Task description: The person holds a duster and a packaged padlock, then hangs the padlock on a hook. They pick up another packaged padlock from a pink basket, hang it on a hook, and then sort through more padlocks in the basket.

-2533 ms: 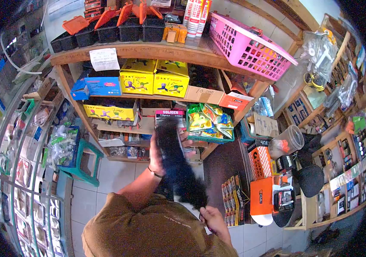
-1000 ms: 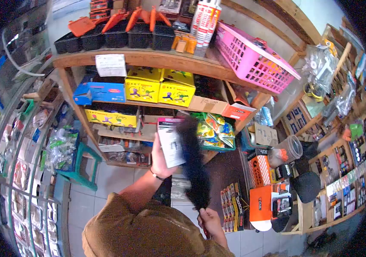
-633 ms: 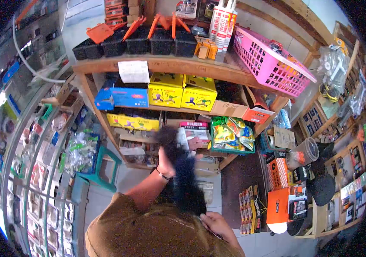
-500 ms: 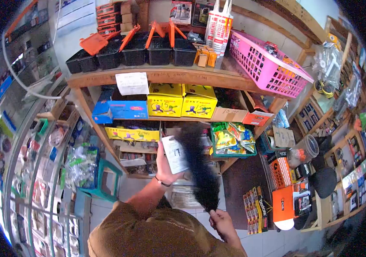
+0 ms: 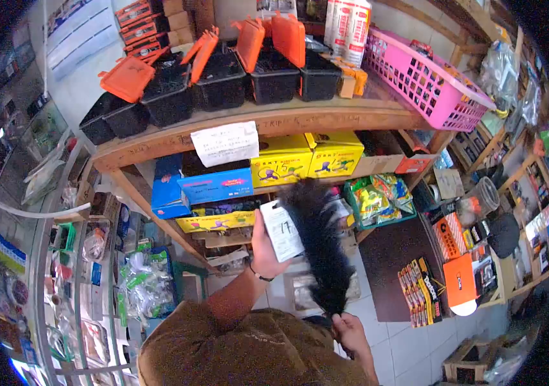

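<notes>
My left hand (image 5: 265,256) is wrapped round the edge of a white hang-hole card pack (image 5: 286,239) with a handwritten 17 on it. A dark band circles that wrist. In my right hand (image 5: 351,332), low in the view, is the lower end of a black feather duster (image 5: 322,254). Its fluffy head rises up and left, beside the right edge of the card pack and in front of the lower shelf. Behind the two hands are a yellow box (image 5: 281,161) and a blue box (image 5: 216,186) on the shelf.
Black bins (image 5: 219,83) with orange lids line the wooden shelf top, with white sealant tubes (image 5: 355,32) and a pink basket (image 5: 429,83) to their right. A green basket of colourful packets (image 5: 380,199) stands lower right. Bagged goods (image 5: 146,283) and glass shelving fill the left.
The view has shifted, so the shelf appears larger and farther right. The duster, blurred before, now shows sharply. Both hands keep hold of the same things.
</notes>
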`<state>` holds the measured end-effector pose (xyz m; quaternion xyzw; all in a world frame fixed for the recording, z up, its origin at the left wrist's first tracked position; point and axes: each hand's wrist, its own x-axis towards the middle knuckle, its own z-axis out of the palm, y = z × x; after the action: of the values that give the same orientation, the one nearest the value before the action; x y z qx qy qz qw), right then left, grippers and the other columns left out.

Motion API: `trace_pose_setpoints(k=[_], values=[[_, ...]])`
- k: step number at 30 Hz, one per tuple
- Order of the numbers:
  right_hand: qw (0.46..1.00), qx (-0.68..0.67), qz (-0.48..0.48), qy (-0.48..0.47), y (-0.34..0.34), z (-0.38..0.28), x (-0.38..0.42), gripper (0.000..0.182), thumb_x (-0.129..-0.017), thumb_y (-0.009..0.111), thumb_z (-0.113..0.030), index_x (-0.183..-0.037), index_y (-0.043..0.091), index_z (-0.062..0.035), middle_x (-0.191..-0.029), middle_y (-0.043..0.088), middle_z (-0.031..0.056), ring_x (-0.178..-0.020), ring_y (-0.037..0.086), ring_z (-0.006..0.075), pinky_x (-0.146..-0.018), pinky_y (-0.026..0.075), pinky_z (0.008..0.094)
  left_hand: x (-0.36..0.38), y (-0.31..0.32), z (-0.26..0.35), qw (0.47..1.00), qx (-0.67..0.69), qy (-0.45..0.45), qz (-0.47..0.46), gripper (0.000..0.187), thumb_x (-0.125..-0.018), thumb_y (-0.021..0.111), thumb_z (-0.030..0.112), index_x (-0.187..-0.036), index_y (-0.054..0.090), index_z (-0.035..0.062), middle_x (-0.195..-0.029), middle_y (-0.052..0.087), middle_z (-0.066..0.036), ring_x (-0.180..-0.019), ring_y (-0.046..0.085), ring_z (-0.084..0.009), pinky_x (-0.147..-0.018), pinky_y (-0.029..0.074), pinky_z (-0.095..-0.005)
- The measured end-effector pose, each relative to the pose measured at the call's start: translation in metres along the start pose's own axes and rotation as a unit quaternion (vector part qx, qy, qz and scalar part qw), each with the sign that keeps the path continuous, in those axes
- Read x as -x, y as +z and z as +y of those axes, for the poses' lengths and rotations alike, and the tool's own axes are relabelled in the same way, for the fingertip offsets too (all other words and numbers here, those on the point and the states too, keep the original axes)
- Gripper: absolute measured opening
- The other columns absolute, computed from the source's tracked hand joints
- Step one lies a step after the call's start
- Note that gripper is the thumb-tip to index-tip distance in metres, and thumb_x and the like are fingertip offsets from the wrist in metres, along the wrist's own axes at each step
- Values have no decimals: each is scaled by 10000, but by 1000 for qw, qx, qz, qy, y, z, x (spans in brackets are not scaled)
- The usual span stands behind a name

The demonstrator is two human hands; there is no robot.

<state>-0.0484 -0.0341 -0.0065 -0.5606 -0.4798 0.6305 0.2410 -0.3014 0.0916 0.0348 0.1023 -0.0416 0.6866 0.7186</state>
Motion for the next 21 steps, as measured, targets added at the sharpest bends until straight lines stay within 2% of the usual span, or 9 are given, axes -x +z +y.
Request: trace_pose_setpoints(k=[4, 8, 9, 11, 15, 16, 19, 20, 21], values=[[980, 117, -134, -85, -14, -19, -5, 344, -893, 508, -276, -624, 507, -62, -514, 451, -8, -438, 379, 84, -413, 302, 248, -30, 9, -12, 991, -16, -118, -61, 532, -886, 305, 496, -1282, 387, 150, -1235, 481, -135, -1110, 469, -341, -911, 325, -610], [992, 84, -75, -59, -72, -18, -50, 344, -898, 502, -283, -639, 507, -56, -510, 451, -11, -461, 408, 80, -435, 329, 238, -34, 14, -42, 988, -17, 83, -127, 582, -894, 310, 495, -1305, 349, 86, -1283, 437, -112, -1193, 402, -256, -1008, 300, -403], [991, 89, -83, -59, -87, -16, -55, 344, -898, 502, -283, -639, 507, -56, -510, 451, -11, -461, 408, 80, -435, 329, 238, -38, 17, -52, 984, -93, 154, 0, 581, -892, 323, 493, -1313, 336, 92, -1279, 440, -112, -1186, 408, -260, -993, 319, -419], [955, 169, -238, -59, -109, -21, -61, 346, -903, 493, -275, -636, 507, -55, -505, 449, -10, -463, 414, 80, -437, 333, 236, -38, 5, -59, 981, -127, 45, -141, 568, -888, 351, 483, -1302, 346, 94, -1270, 452, -104, -1148, 446, -254, -973, 346, -401], [967, 143, -200, -59, -139, -34, -81, 345, -902, 498, -263, -632, 509, -50, -513, 459, -9, -473, 411, 69, -442, 334, 234, -46, -41, -78, 983, 43, 148, -101, 557, -877, 367, 490, -1265, 400, 91, -1222, 484, -140, -1108, 458, -345, -919, 357, -530], [969, 145, -184, -82, -147, -37, -82, 344, -902, 499, -258, -628, 511, -49, -515, 461, -7, -478, 411, 65, -442, 333, 232, -53, 6, -96, 971, -32, 221, 89, 561, -875, 346, 505, -1253, 418, 96, -1206, 493, -153, -1107, 456, -354, -900, 359, -559], [930, 187, -281, -143, -173, -44, -94, 350, -904, 490, -269, -639, 517, -42, -522, 454, -6, -491, 409, 68, -452, 328, 227, -60, -9, -103, 980, -137, 134, -44, 539, -885, 318, 491, -1257, 408, 111, -1206, 498, -92, -1080, 502, -283, -919, 392, -486], [922, 200, -296, -147, -181, -57, -104, 350, -904, 490, -269, -639, 517, -42, -522, 454, -6, -491, 409, 68, -452, 328, 227, -61, 32, -115, 969, -91, 224, 43, 573, -876, 315, 511, -1262, 400, 96, -1203, 499, -86, -1068, 501, -313, -921, 388, -490], [921, 233, -291, -114, -183, -67, -105, 359, -904, 487, -282, -637, 508, -43, -518, 444, -7, -486, 401, 67, -450, 325, 226, -58, -14, -108, 970, 80, 204, -105, 594, -863, 317, 533, -1264, 399, 102, -1182, 510, -87, -1051, 505, -330, -923, 387, -481]])
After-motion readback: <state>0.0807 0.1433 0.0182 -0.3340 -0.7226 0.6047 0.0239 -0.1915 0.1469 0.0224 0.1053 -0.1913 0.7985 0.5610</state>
